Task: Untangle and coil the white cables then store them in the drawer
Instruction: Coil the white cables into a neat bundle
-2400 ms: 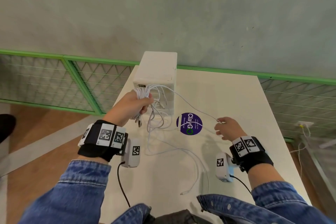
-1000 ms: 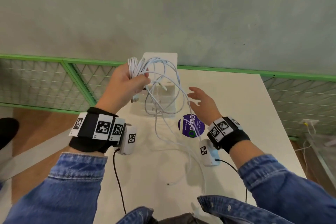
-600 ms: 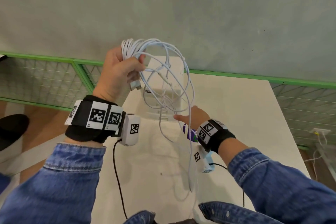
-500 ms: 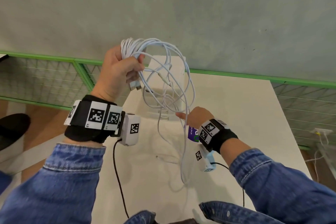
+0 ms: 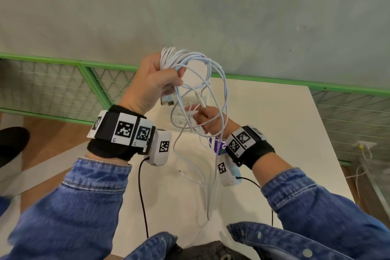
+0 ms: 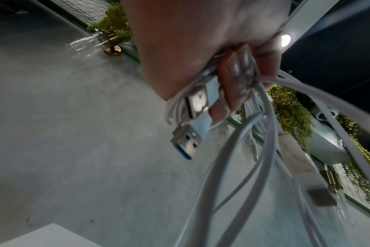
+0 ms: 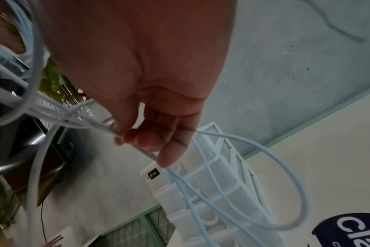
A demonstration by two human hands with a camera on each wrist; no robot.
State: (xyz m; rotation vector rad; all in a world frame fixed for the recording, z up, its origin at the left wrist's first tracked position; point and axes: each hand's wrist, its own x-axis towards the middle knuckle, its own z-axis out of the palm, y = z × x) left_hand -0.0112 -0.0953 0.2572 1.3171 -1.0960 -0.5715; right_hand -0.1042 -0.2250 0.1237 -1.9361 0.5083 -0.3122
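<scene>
My left hand (image 5: 168,78) is raised above the table and grips a bundle of white cables (image 5: 196,59) in its fist. Loose loops hang from the fist, and long ends (image 5: 211,192) trail down to the table (image 5: 274,133). In the left wrist view the curled fingers (image 6: 232,80) hold the strands, and a USB plug (image 6: 188,142) sticks out below them. My right hand (image 5: 200,116) reaches into the hanging loops. Its thumb and fingers (image 7: 137,138) pinch one white strand (image 7: 91,123). The white drawer unit (image 7: 211,192) stands just behind that hand.
A purple round sticker (image 5: 217,146) lies on the white table under my right wrist. A green-framed mesh railing (image 5: 63,84) runs along the far edge and left side, with a grey wall behind. Wooden floor and a dark shoe (image 5: 12,145) are at the left.
My left hand has lifted the cable bundle from in front of the drawer unit to well above the table. My right hand let go of a far strand, moved left into the loops and pinched a strand there.
</scene>
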